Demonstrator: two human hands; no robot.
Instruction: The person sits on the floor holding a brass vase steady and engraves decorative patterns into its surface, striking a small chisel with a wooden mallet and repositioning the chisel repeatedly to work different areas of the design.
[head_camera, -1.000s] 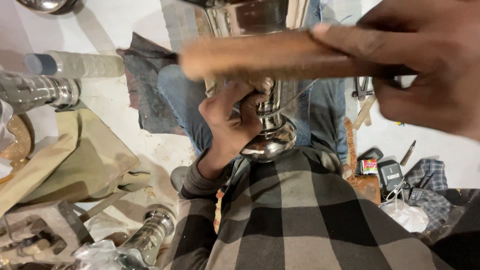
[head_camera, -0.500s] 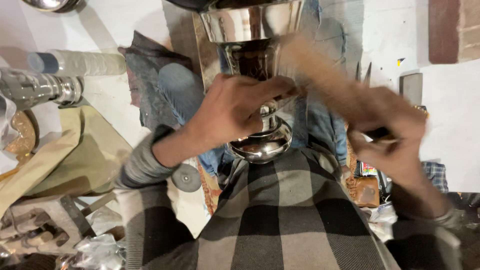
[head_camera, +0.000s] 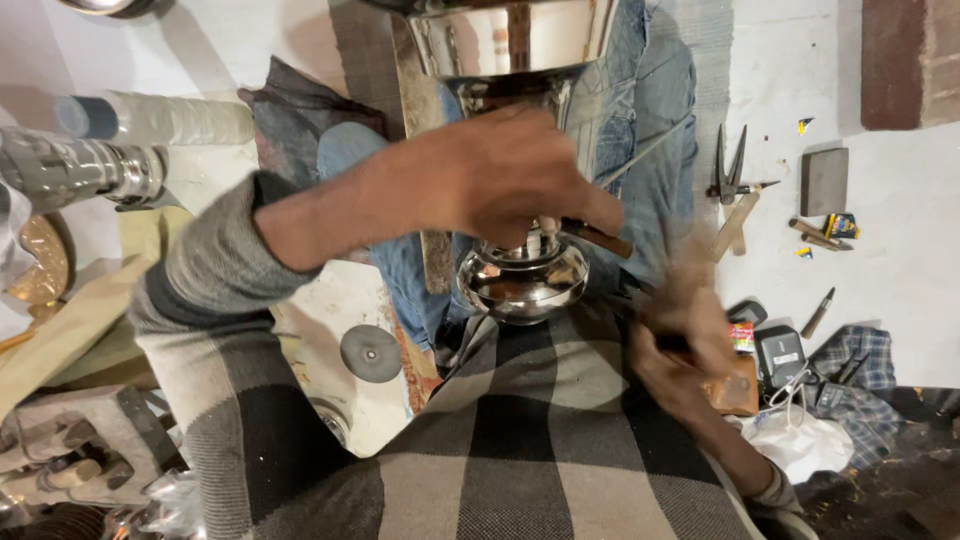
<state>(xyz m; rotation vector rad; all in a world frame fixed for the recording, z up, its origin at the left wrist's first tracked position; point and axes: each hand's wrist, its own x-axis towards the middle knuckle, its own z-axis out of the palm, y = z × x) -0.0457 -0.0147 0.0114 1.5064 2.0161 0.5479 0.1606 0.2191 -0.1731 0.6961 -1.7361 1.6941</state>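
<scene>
Left hand (head_camera: 500, 180) wrapped tight round shiny vase (head_camera: 520, 150) – right hand (head_camera: 690, 330) blurred, gripping wooden stick (head_camera: 598, 238).

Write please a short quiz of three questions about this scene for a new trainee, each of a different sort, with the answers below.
1. True or false: the left hand grips the narrow neck of the shiny metal vessel.
2. Multiple choice: the dark round disc lies on
A. the pale floor
B. the checked shirt
C. the vessel's rim
3. Short answer: why is it hard to tell what the right hand holds?

Key
1. True. The fingers wrap the neck above the round bulb.
2. A.
3. The hand is blurred by motion; only a dark, stick-like piece shows in it.
</scene>
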